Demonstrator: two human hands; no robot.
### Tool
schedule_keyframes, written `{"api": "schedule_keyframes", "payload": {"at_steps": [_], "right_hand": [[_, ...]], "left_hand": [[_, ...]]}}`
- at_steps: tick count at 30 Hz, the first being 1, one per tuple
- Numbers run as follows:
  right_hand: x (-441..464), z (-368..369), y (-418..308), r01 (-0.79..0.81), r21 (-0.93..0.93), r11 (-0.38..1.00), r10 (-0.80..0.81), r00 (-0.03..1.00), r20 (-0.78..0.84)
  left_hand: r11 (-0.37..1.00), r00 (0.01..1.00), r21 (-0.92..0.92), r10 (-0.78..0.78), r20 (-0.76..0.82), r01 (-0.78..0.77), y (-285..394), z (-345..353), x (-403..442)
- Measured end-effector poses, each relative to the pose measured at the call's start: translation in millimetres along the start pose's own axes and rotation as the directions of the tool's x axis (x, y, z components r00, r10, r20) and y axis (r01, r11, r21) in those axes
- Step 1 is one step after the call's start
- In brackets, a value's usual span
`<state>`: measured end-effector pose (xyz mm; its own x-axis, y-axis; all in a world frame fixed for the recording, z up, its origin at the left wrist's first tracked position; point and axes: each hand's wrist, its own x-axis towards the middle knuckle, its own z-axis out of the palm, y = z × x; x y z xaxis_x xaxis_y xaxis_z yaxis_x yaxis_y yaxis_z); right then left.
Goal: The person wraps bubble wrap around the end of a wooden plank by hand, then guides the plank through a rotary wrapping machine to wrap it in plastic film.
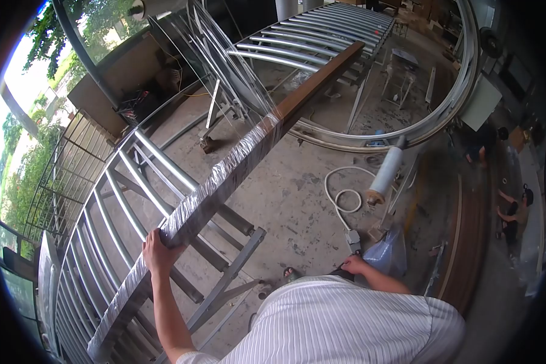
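Observation:
My left hand [159, 252] is closed over the near part of a long brown beam [324, 82], thumb on the side towards me. Clear shiny plastic film [224, 170] is wrapped around the near part of the beam, while its far part is bare brown. The beam lies slanting across two racks of metal bars. At my waist, my right hand [352, 265] has its fingers curled against dark cloth [343, 274]; what they hold, if anything, is hidden. A roll of plastic film [387, 173] with a brown core end is at the right.
Metal bars form a near rack [106, 224] and a far rack [321, 39]. A large metal ring [443, 124] stands beyond the film roll. A pale hose [327, 182] loops on the floor. At the far right a person [515, 215] is low down near long brown boards [467, 242].

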<state>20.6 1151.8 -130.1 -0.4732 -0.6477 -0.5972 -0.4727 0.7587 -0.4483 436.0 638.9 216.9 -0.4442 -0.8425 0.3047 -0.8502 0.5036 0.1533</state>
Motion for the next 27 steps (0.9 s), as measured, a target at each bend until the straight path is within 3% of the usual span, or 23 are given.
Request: {"api": "schedule_keyframes", "payload": {"at_steps": [2,4,7,10,14,17,27], "right_hand": [[1,0,2,0.005,0.005,1.0,-0.005,1.0,-0.023],[6,2,3,-0.01,-0.003,1.0,0.01,0.999,-0.034],[5,1,-2,0.015,-0.03,0.999,-0.016,0.999,-0.043],[10,7,3,-0.026,0.021,0.999,0.027,1.0,-0.015],[16,8,4,0.021,-0.043,0.999,-0.022,0.999,-0.025],[16,-2,-6,-0.068,-0.004,0.998,0.068,0.993,0.096],[19,-3,-24,-0.033,-0.02,0.999,0.034,0.999,0.042]], "left_hand": [[1.0,1.0,0.01,-0.004,-0.002,0.004,3,-4,0],[0.998,0.993,0.011,-0.065,0.1,0.064,4,-9,1],[1.0,1.0,0.005,-0.008,0.005,0.008,-2,-6,-4],[1.0,0.999,0.002,-0.024,0.028,0.024,-10,-5,-8],[0.998,0.997,0.006,-0.067,0.04,0.067,-14,-9,-15],[0.996,0.995,-0.004,-0.084,0.057,0.084,-20,-13,-21],[0.997,0.995,0.003,-0.08,0.057,0.079,-16,-16,-23]]}}
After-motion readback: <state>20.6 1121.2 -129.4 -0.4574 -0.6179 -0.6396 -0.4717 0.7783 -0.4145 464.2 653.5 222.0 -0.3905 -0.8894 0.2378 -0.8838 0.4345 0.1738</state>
